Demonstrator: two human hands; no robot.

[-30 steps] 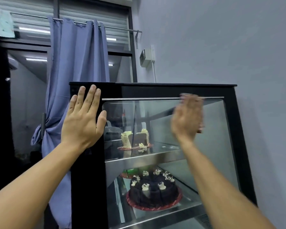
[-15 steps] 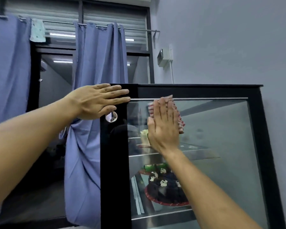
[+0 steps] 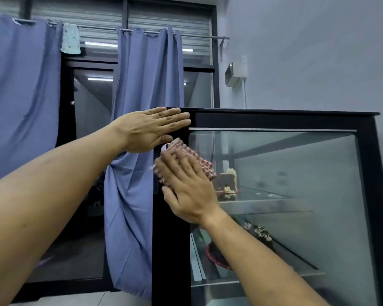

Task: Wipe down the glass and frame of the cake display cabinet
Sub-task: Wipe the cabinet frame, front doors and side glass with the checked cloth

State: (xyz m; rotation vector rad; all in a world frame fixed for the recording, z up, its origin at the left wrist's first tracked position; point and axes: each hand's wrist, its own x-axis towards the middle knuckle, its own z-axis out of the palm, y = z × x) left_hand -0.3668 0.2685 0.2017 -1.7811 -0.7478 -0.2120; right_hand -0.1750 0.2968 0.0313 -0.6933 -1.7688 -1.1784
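The cake display cabinet has a black frame (image 3: 170,250) and a large glass pane (image 3: 296,173). My left hand (image 3: 150,129) lies flat with straight fingers on the frame's top left corner. My right hand (image 3: 186,188) presses a red-and-white checked cloth (image 3: 205,165) flat against the left frame post and the glass edge beside it; the fingers look blurred with motion. Behind the glass a cake slice (image 3: 228,182) sits on the upper shelf, and a dark cake (image 3: 257,234) on a red board sits lower, partly hidden by my right forearm.
Blue curtains (image 3: 142,107) hang right beside the cabinet's left side, in front of a dark glass door (image 3: 89,173). A grey wall (image 3: 307,62) with a small wall box (image 3: 234,74) stands behind the cabinet. Pale floor tiles (image 3: 86,300) show at the bottom left.
My right hand has slid the cloth left across the glass, from its middle onto the left frame post. My left hand has turned from upright to lying sideways on the top corner.
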